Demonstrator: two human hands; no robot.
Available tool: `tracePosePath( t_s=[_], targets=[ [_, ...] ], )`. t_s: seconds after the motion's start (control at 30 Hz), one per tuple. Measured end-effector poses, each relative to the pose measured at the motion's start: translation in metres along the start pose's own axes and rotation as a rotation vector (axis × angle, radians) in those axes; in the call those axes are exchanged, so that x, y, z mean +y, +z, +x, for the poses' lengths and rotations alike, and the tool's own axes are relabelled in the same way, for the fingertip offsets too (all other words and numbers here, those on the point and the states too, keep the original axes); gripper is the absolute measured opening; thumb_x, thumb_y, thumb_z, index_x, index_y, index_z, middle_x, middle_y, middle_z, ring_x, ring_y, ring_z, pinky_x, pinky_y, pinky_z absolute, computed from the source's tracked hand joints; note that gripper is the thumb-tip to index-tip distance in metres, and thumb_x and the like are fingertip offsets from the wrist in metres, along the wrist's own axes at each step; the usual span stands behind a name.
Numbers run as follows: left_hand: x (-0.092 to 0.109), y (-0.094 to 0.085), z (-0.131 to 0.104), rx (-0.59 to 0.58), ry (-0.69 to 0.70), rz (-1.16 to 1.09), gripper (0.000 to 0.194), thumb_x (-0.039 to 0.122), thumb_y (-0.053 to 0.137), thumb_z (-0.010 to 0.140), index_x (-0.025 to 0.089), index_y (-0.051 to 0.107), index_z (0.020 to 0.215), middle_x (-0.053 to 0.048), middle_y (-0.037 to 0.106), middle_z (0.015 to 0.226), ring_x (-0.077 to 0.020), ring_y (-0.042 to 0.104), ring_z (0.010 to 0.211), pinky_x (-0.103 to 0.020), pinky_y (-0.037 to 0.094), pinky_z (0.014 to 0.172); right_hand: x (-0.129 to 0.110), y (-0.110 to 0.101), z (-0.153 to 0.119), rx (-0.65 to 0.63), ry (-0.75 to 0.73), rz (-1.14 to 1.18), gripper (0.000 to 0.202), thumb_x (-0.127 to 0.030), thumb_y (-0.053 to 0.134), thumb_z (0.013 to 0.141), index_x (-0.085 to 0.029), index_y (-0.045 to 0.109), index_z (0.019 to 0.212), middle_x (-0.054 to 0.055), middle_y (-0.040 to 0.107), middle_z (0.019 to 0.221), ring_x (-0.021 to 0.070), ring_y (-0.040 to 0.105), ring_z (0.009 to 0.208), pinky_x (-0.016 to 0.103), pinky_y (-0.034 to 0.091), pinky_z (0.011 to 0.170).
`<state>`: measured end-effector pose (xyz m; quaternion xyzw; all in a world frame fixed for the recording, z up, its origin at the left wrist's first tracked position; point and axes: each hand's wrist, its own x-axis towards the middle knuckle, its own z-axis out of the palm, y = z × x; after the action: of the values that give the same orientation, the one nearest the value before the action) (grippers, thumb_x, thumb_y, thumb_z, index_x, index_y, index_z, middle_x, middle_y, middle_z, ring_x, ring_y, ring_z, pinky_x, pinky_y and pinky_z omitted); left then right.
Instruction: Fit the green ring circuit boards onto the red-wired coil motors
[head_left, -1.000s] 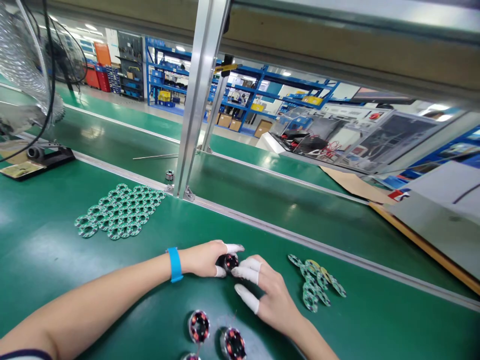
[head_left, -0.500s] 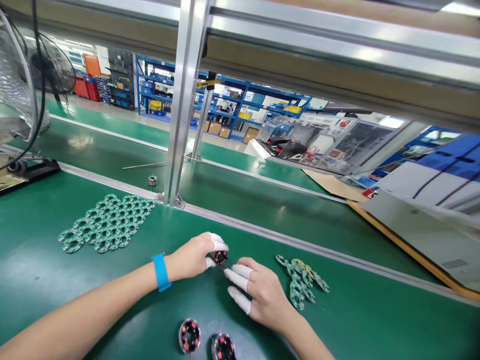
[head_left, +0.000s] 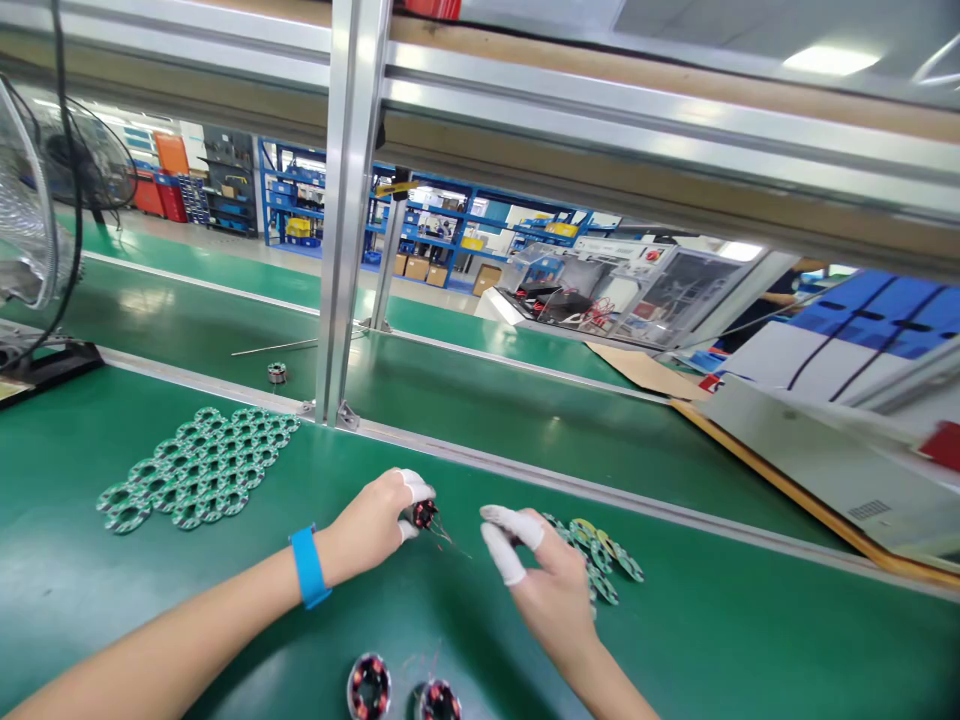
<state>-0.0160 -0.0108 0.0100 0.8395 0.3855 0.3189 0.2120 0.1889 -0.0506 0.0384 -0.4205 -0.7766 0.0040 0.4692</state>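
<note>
My left hand point(head_left: 371, 525), with white finger covers and a blue wristband, grips a small wound coil ring point(head_left: 424, 514) between thumb and fingers. Thin wires trail from the ring toward the right. My right hand point(head_left: 551, 575), also in white finger covers, is held apart from the ring, thumb and fingertips separated with nothing visible between them. Beside it lies a small pile of green ring boards point(head_left: 602, 556), partly hidden by the hand. Two more coil rings, one at the left point(head_left: 369, 686) and one at the right point(head_left: 439, 702), sit at the bottom edge.
Many green ring boards point(head_left: 187, 470) lie in rows on the green table point(head_left: 285, 660) at left. A metal post point(head_left: 341, 220) rises from the rail beyond my hands. A single coil point(head_left: 277, 373) and a thin rod lie behind the rail. A fan point(head_left: 30, 200) stands far left.
My right hand has moved right, away from the coil ring and its wires, over toward the small board pile. My left hand still grips the ring. The camera view has shifted slightly.
</note>
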Motion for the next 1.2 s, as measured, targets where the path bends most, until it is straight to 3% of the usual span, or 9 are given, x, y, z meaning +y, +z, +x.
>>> tracePosePath(
  t_s=[0.13, 0.3, 0.43, 0.83, 1.03, 1.2],
  targets=[
    [0.009, 0.001, -0.001, 0.015, 0.042, 0.007, 0.037, 0.003, 0.061, 0.072, 0.018, 0.059, 0.106, -0.007, 0.06, 0.107, -0.0204, 0.054, 0.101, -0.036, 0.045, 0.092, -0.007, 0.012, -0.002, -0.079, -0.112, -0.087, 0.011, -0.019, 0.054, 0.084, -0.021, 0.065, 0.083, 0.004, 0.065, 0.072, 0.0165, 0.057, 0.065, 0.027, 0.048, 0.056],
    [0.017, 0.001, -0.002, 0.02, 0.031, -0.003, 0.034, 0.005, 0.063, 0.072, 0.017, 0.06, 0.104, -0.007, 0.06, 0.105, -0.02, 0.054, 0.098, -0.035, 0.046, 0.089, -0.004, 0.021, -0.01, -0.097, -0.154, -0.313, 0.015, -0.023, 0.052, 0.086, -0.02, 0.065, 0.079, 0.004, 0.064, 0.068, 0.0172, 0.053, 0.062, 0.026, 0.041, 0.05],
    [0.017, 0.0, -0.001, 0.006, 0.017, -0.023, 0.033, 0.005, 0.063, 0.072, 0.018, 0.06, 0.102, -0.007, 0.061, 0.103, -0.0199, 0.054, 0.096, -0.034, 0.046, 0.088, 0.002, 0.021, -0.011, -0.138, -0.156, -0.287, 0.012, -0.021, 0.053, 0.084, -0.021, 0.064, 0.078, 0.003, 0.064, 0.068, 0.0174, 0.054, 0.063, 0.025, 0.04, 0.052],
    [0.018, -0.003, 0.001, -0.084, 0.021, -0.094, 0.025, 0.008, 0.066, 0.071, 0.017, 0.063, 0.094, -0.005, 0.062, 0.096, -0.0189, 0.054, 0.091, -0.029, 0.044, 0.083, 0.001, 0.018, -0.006, -0.151, 0.008, -0.214, 0.013, -0.014, 0.047, 0.077, -0.021, 0.053, 0.067, 0.002, 0.059, 0.065, 0.0161, 0.053, 0.062, 0.024, 0.041, 0.052],
    [0.015, -0.005, 0.003, -0.058, -0.009, -0.141, 0.034, 0.008, 0.071, 0.064, 0.016, 0.064, 0.096, -0.005, 0.063, 0.096, -0.0189, 0.055, 0.089, -0.028, 0.044, 0.081, 0.007, 0.019, -0.006, -0.253, 0.212, -0.076, 0.012, -0.019, 0.049, 0.076, -0.021, 0.057, 0.067, 0.001, 0.061, 0.065, 0.0155, 0.056, 0.057, 0.024, 0.042, 0.048],
    [0.014, -0.005, 0.003, -0.048, -0.017, -0.139, 0.032, 0.007, 0.07, 0.064, 0.016, 0.064, 0.094, -0.005, 0.063, 0.093, -0.0186, 0.055, 0.085, -0.028, 0.045, 0.077, 0.008, 0.021, -0.005, -0.347, 0.323, 0.127, 0.019, -0.031, 0.052, 0.08, -0.02, 0.067, 0.073, 0.003, 0.067, 0.068, 0.0171, 0.058, 0.061, 0.027, 0.046, 0.056]
  ],
)
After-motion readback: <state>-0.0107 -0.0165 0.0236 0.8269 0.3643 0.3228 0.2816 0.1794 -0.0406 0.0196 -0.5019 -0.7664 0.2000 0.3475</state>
